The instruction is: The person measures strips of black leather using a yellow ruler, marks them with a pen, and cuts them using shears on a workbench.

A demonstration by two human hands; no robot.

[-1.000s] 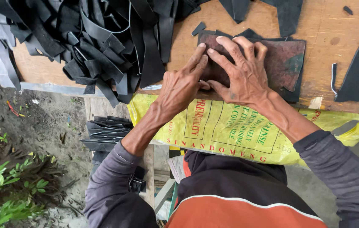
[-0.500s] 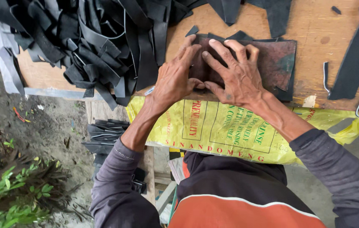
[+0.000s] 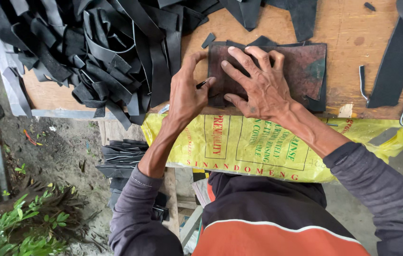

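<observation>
The right hand [image 3: 258, 83] presses flat and spread on the dark rusty rectangular metal template [image 3: 305, 71] (judged best kept firm) while the left hand [image 3: 187, 92] pinches a thin dark blade [image 3: 202, 84] against its edge.

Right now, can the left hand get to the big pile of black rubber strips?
Probably yes: the left hand rests right beside the pile of black rubber strips, nothing lies between, though it pinches a thin blade.
</observation>
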